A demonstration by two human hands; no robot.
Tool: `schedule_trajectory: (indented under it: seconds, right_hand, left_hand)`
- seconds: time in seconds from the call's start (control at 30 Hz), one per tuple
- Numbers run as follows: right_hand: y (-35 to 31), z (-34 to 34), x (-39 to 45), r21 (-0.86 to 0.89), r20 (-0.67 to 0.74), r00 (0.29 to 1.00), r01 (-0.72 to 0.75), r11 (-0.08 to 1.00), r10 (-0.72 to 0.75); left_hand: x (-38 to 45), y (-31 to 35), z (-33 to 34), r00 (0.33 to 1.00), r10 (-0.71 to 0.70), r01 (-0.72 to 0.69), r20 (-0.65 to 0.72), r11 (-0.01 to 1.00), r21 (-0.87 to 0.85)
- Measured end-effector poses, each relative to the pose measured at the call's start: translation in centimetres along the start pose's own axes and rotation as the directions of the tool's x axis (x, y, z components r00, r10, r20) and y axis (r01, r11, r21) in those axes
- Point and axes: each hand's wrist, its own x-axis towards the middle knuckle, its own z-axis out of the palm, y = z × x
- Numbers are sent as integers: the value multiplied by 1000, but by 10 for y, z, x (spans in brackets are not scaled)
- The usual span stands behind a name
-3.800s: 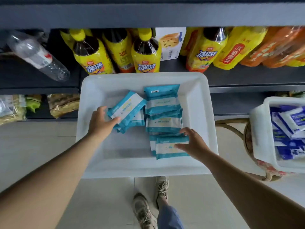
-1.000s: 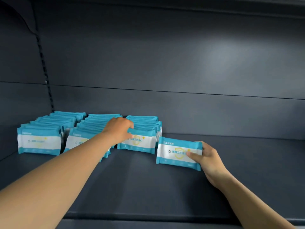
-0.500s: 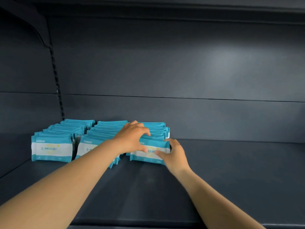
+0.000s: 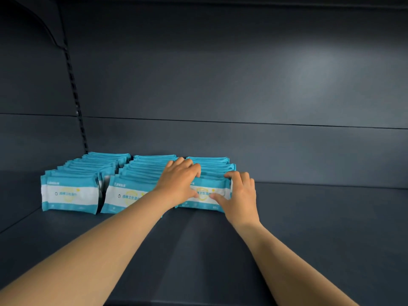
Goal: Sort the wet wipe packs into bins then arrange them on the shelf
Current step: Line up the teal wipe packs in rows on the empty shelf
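1. Head view: a dark grey shelf [image 4: 309, 228] fills the frame, its back panel rising behind toward twelve o'clock.
2. Three rows of teal-and-white wet wipe packs stand upright on the shelf at about ten to eleven o'clock from the frame's middle, each row running back to the rear panel.
3. The left row [image 4: 70, 193] sits nearest the shelf's left wall; its front pack faces the camera with the white label band showing.
4. The middle row [image 4: 128, 195] stands just beside it, with a narrow dark gap between the two front packs.
5. The right row [image 4: 212, 166] lies at three o'clock from the middle row, touching or nearly touching it; I cannot tell which, as an arm covers the seam.
6. The front pack of the right row [image 4: 205, 193] stands upright between both hands.
7. The left hand [image 4: 178, 182] has its fingers curled over the top edge of that pack, the thumb lying on its face.
8. The right hand [image 4: 240, 193] grips the pack's right end, fingers bent over the top corner and thumb pressed on the white band.
9. A slotted upright rail [image 4: 75, 100] runs up the back panel at eleven o'clock above the left row.
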Motion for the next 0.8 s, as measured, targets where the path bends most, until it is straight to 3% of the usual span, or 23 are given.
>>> schedule_trajectory:
  seconds: [0.23, 0.33, 0.57, 0.8]
  right_hand:
    - [-8, -12, -9, 166, 55, 996, -78, 983, 70]
    - [-17, -31, -20, 123, 45, 996, -85, 989, 80]
    - [-71, -101, -80, -49, 119, 992, 49, 998, -43]
    - [-133, -124, -202, -133, 178, 983, -17, 991, 40]
  left_hand:
    - [-22, 1, -18, 999, 23, -23, 36, 1000, 8]
    - [-42, 0, -37, 997, 19, -17, 73, 1000, -20]
    - [-132, 0, -88, 992, -11, 25, 125, 994, -108]
    - [-247, 4, -118, 993, 4, 16, 118, 985, -173]
